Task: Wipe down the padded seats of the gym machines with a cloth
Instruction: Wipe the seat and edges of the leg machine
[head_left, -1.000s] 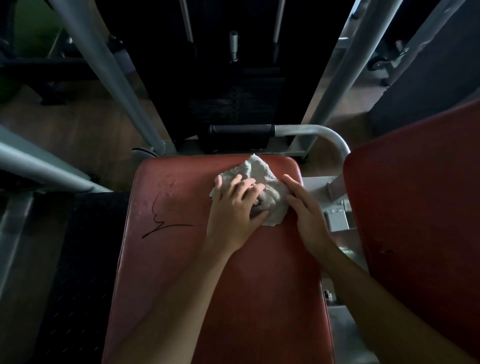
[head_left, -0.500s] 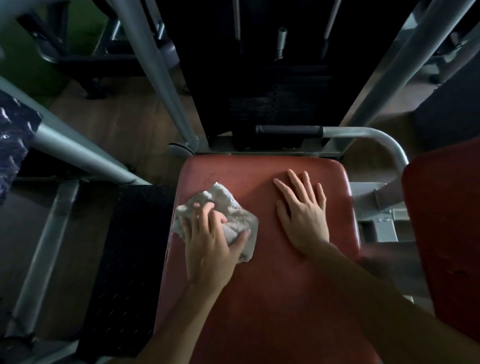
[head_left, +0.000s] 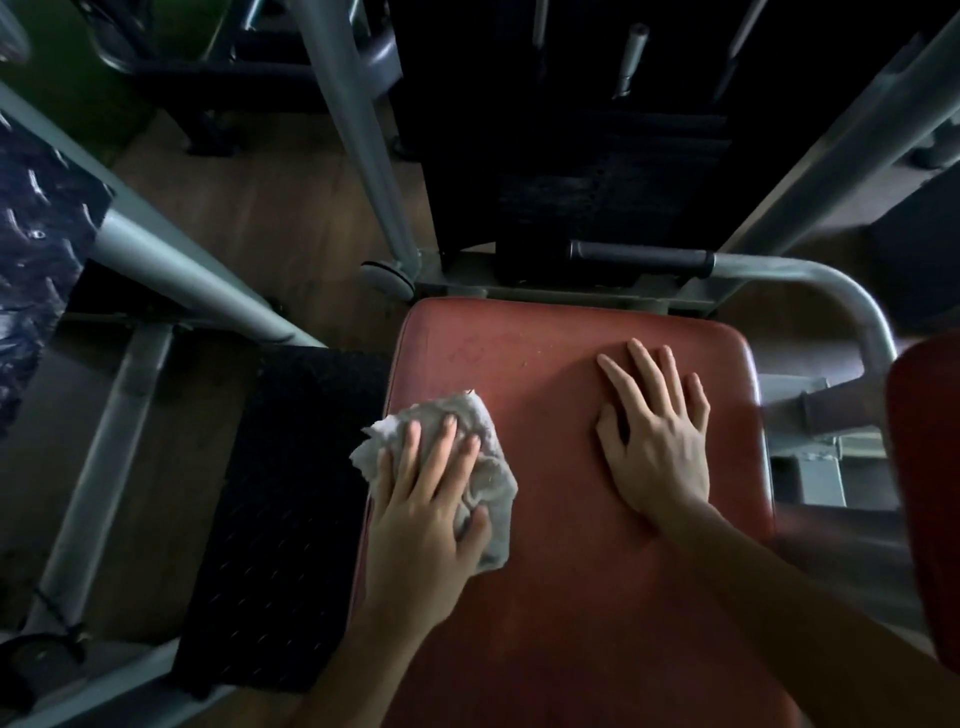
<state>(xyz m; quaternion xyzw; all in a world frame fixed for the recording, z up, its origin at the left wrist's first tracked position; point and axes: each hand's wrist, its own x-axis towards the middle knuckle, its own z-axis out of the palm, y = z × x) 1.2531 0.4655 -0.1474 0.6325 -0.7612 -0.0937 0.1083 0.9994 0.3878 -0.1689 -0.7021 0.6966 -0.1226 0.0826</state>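
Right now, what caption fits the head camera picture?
Left hand presses cloth on the red seat; right hand rests flat on it.

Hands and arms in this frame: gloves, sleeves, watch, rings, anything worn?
Nothing worn that shows. The left hand and right hand are bare: no gloves, no rings visible. The left forearm and right forearm are bare to the frame edge, with no sleeve, cuff, watch or band. The light is dim, so a thin ring could be missed.

- Red padded seat (head_left: 571, 597), its vinyl worn and speckled, lies flat with rounded far corners.
- Crumpled off-white cloth (head_left: 493, 483) sits bunched on the seat's left edge, slightly overhanging.
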